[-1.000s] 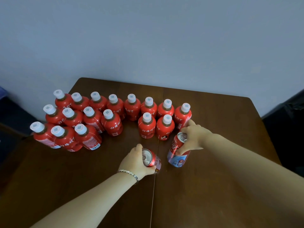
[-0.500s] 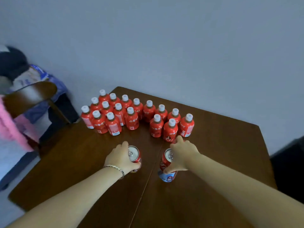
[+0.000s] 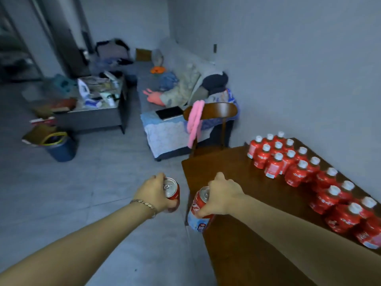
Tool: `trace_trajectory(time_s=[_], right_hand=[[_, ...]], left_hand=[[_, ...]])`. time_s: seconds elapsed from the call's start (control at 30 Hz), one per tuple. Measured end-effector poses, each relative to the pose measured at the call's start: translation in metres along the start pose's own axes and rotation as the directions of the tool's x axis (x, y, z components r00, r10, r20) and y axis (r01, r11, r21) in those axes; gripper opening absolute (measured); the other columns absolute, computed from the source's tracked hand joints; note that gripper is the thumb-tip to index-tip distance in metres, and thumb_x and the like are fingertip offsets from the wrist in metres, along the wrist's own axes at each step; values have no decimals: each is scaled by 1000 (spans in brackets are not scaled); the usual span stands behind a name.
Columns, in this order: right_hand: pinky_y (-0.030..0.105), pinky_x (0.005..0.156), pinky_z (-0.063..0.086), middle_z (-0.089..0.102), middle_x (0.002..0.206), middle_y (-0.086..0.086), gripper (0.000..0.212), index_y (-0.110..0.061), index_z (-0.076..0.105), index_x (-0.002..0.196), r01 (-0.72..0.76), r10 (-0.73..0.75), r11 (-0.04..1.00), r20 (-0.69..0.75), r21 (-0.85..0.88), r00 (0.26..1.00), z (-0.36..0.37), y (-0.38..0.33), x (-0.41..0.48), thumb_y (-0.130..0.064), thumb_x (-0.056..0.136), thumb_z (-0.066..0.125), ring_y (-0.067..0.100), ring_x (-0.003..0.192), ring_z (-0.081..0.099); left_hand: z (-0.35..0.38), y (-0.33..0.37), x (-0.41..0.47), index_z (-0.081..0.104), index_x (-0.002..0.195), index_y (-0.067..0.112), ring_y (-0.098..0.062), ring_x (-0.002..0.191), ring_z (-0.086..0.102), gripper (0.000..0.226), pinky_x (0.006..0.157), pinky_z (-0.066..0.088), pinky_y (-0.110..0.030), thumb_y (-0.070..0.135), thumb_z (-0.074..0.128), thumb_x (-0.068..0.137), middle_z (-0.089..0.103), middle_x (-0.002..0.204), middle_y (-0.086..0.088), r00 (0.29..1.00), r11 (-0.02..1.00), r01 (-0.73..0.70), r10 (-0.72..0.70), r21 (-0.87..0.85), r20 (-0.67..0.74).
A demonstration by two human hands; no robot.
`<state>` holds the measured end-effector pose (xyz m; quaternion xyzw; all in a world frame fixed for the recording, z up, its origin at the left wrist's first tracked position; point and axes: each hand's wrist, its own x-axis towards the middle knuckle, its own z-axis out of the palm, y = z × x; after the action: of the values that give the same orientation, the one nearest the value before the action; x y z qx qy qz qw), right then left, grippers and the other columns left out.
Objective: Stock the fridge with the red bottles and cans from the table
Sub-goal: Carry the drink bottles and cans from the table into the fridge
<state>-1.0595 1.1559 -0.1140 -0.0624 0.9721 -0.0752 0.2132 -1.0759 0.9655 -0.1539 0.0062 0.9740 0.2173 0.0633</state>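
She has turned away from the dark brown wooden table [image 3: 247,182], and that is the change: a second ago both cans stood on its top just in front of the bottles, with her hands closing on them, and now both are lifted clear and carried out toward the room. Her left hand [image 3: 153,193], a thin bracelet at the wrist, is wrapped round the short red aluminium drink can [image 3: 172,191], which hangs over the grey tiled floor [image 3: 92,182], well off the table. Her right hand [image 3: 223,195] clasps the taller red can with a pale blue band at its base [image 3: 199,212] from above and behind, tilted, right at the table's near corner. Both grasps look firm, fingers curled round the metal. The red plastic bottles with white caps [image 3: 299,172] stand where they were, packed along the wall side of the table, none taken. Beyond are a wooden chair [image 3: 214,112] draped with a pink cloth [image 3: 194,122] and a cluttered low grey table [image 3: 97,118]. I cannot pick out the fridge from here. I judge the pickup done and the walk to the fridge just starting, with every bottle still to be fetched.
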Motion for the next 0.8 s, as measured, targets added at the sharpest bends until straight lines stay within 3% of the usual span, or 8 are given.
trace_trajectory(time_s=[0.2,0.47,0.6,0.8], right_hand=[[33,87,46,45,121,9,84,-11,55,125,328,-333,919,12,-220,943,6,-189,-12,-64,62,72,28,111,52],[27,76,41,46,119,9,81,-9,58,117,630,-624,735,112,-251,773,66,-439,-76,-63,60,74,29,107,56],[30,82,46,46,119,7,85,-12,57,119,717,-700,660,162,-224,695,101,-560,-122,-67,55,74,28,105,58],[25,56,49,44,106,2,71,-14,58,99,841,-802,498,256,-211,539,145,-725,-192,-64,52,77,20,65,68]], left_hand=[[-82,-152,-100,47,109,19,-25,101,56,66,79,48,-29,35,79,54,56,110,-3,914,946,311,-325,-94,-242],[-167,-335,-291,45,91,20,-21,86,56,49,70,48,-27,38,73,55,53,94,2,687,791,590,-598,-163,-413],[-203,-409,-385,47,101,18,-22,96,54,50,80,47,-31,44,69,64,53,100,-1,593,710,688,-670,-152,-447],[-252,-507,-512,43,100,20,-22,93,55,49,81,50,-34,44,68,66,55,102,-3,362,520,808,-809,-277,-462]])
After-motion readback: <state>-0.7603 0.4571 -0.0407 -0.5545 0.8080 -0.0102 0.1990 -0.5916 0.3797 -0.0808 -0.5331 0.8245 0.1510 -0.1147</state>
